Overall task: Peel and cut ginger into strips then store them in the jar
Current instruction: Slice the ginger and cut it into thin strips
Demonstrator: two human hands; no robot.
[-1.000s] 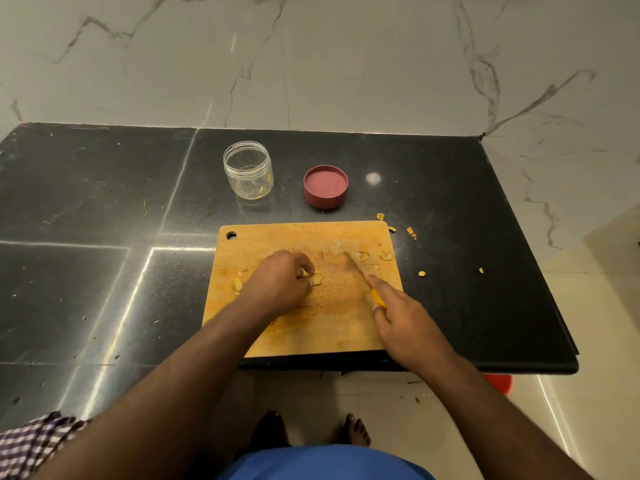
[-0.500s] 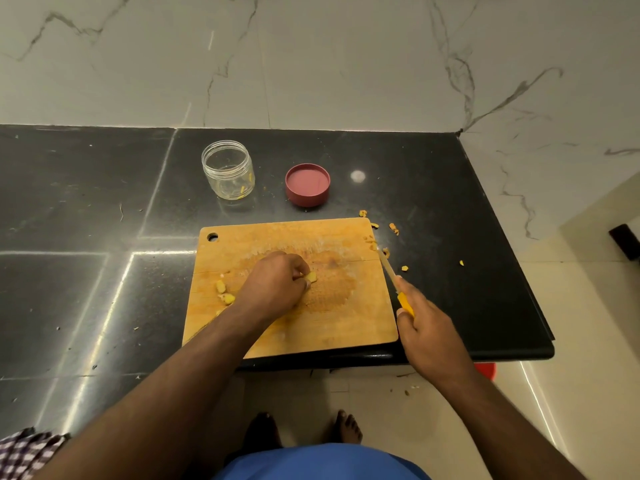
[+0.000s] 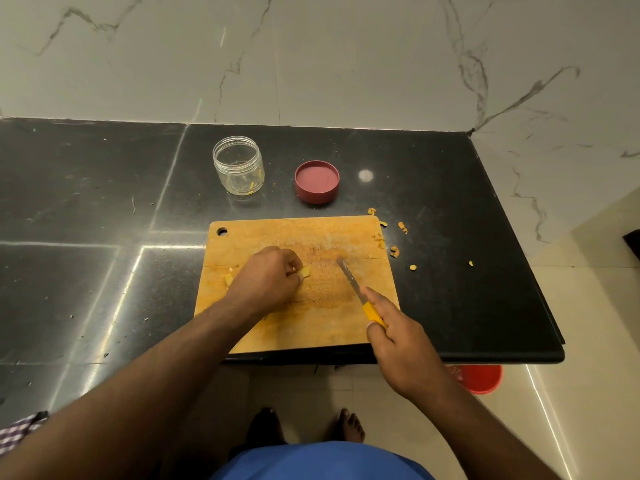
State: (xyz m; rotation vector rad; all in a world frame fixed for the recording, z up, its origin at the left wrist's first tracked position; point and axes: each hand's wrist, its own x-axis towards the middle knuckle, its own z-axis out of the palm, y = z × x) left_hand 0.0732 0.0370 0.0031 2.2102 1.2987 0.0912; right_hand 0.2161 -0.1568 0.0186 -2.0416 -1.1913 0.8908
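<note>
A wooden cutting board [image 3: 332,327] lies at the black counter's front edge. My left hand [image 3: 268,277] rests on the board, its fingertips pinching a small yellow ginger piece [image 3: 305,271]. Another ginger bit [image 3: 228,279] lies just left of that hand. My right hand [image 3: 394,337] grips a knife [image 3: 358,292] by its yellow handle, the blade pointing up-left over the board, a little right of the ginger. A clear jar [image 3: 239,165] stands open behind the board with a few ginger strips at its bottom. Its red lid [image 3: 317,181] lies to the jar's right.
Ginger peel scraps [image 3: 394,251] are scattered on the counter [image 3: 467,306] beside the board's right edge. A marble wall rises behind. A red bucket [image 3: 479,377] sits on the floor under the counter's right end. My bare feet show below.
My right hand brought the knife back from the board's right edge, over the board toward the ginger. My left hand stayed on the ginger piece.
</note>
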